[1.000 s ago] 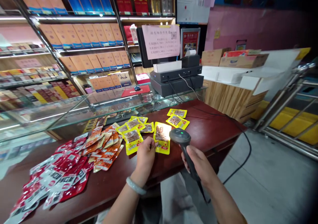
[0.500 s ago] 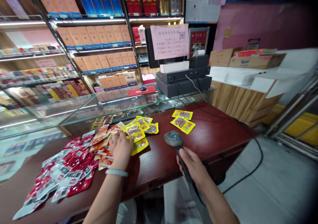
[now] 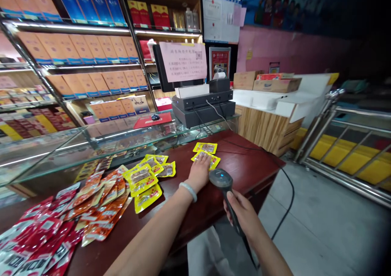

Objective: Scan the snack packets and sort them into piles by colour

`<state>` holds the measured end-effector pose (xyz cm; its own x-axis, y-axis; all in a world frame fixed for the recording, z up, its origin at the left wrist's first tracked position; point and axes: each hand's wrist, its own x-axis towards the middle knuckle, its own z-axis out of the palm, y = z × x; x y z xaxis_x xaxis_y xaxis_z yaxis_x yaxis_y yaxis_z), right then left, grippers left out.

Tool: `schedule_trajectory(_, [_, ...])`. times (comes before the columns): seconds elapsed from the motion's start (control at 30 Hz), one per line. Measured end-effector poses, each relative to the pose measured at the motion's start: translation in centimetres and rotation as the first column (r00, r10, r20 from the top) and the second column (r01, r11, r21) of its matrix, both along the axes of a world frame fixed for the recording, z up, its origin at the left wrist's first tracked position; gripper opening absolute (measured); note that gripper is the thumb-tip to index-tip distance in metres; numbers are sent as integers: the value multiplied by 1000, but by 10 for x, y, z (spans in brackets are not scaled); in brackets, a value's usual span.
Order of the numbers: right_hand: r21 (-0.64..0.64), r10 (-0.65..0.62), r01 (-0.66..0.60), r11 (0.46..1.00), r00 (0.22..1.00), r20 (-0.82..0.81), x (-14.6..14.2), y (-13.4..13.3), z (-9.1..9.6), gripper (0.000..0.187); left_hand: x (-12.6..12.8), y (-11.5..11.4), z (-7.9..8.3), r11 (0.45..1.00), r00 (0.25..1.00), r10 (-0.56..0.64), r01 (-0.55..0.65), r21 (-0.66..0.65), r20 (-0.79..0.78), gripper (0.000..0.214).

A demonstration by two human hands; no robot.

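My left hand (image 3: 200, 173), with a pale bangle at the wrist, lies with its fingers stretched out over a yellow snack packet (image 3: 215, 162). Just behind that is another yellow packet (image 3: 210, 147). My right hand (image 3: 242, 213) is wrapped round the handle of a black barcode scanner (image 3: 220, 178), which shows a small blue light. The scanner's head is beside my left hand, above the dark red table (image 3: 180, 210). Left of my hand lie several more yellow packets (image 3: 141, 179), then a heap of orange packets (image 3: 105, 210) and a heap of red and white packets (image 3: 36, 237).
A glass display counter (image 3: 100, 139) borders the table's far side. On it stand a cash register (image 3: 201, 109), a monitor with a pink sign (image 3: 183, 62) and a mouse (image 3: 155, 117). The scanner's cable (image 3: 288, 210) hangs over the table's right edge. A metal railing (image 3: 351, 157) stands at right.
My left hand has moved right, from the left-hand yellow packets onto one of the two at right. My right hand keeps its hold on the scanner. The view has turned right.
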<state>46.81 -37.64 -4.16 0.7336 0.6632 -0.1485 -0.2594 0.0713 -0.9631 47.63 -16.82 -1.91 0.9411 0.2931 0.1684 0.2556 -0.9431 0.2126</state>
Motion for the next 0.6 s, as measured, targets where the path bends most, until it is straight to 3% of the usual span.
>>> schedule_trajectory(0.17, [-23, -56, 56, 998, 998, 1, 6, -10, 0, 56, 5, 0, 1, 999, 996, -29, 27, -22, -82, 51])
schedule_trajectory(0.27, [-14, -50, 50, 999, 999, 9, 8, -10, -4, 55, -14, 10, 5, 982, 993, -116, 115, -147, 3, 39])
schedule_trajectory(0.33, [-14, -42, 42, 999, 999, 1, 9, -9, -6, 54, -28, 16, 6, 959, 995, -92, 97, -266, 29, 30])
schedule_trajectory(0.4, [-18, -30, 30, 999, 1000, -4, 10, -7, -8, 54, -40, 20, 6, 957, 998, 48, -31, -290, 49, 23])
schedule_trajectory(0.47, [-23, -17, 17, 1000, 1000, 2, 9, -6, -9, 54, -48, 19, 4, 957, 963, 252, -233, -172, 98, 31])
schedule_trajectory(0.53, [-25, -14, 15, 1000, 1000, 11, 8, -6, -8, 54, -53, 16, 3, 910, 901, 414, -415, -24, 130, 51])
schedule_trajectory(0.6, [-26, -17, 17, 1000, 1000, 16, 7, -6, -6, 54, -54, 13, 2, 868, 868, 491, -495, 46, 70, 60])
